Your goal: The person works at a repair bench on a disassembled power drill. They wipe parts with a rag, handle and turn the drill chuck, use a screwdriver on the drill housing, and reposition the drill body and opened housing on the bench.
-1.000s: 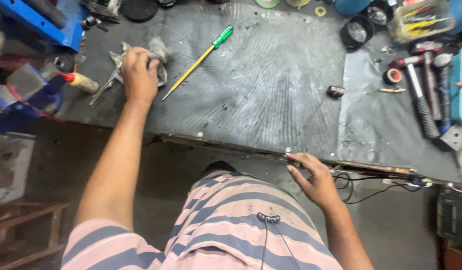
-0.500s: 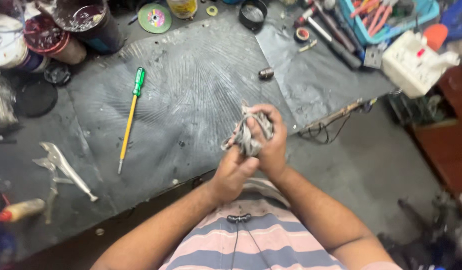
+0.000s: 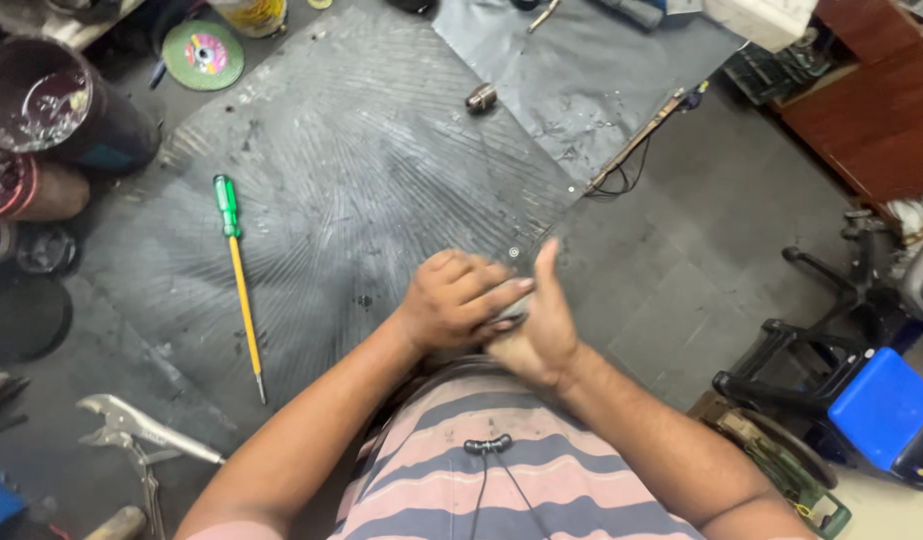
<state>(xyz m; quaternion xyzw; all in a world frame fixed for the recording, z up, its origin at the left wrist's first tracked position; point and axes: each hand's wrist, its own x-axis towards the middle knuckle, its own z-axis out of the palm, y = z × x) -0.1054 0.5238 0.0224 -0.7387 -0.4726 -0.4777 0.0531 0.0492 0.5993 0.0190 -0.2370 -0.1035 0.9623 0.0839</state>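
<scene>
Both hands are pressed together just in front of my chest, over the near edge of a scratched grey metal workbench (image 3: 362, 190). My left hand (image 3: 452, 300) is curled over my right hand (image 3: 537, 325), and a small bit of grey rag (image 3: 512, 313) shows squeezed between them. Most of the rag is hidden by my fingers. A screwdriver (image 3: 237, 270) with a green handle and yellow shaft lies on the bench to the left of my hands.
Locking pliers (image 3: 132, 435) lie at the lower left. Dark tubs (image 3: 57, 110) and a green grinding disc (image 3: 204, 55) sit at the upper left. A small metal socket (image 3: 480, 97) rests farther back. A blue-seated chair (image 3: 872, 405) stands at the right on the floor.
My hands have closed tighter around the rag, which now shows far less. The view has swung left and nearer, so the bench and screwdriver sit differently in frame.
</scene>
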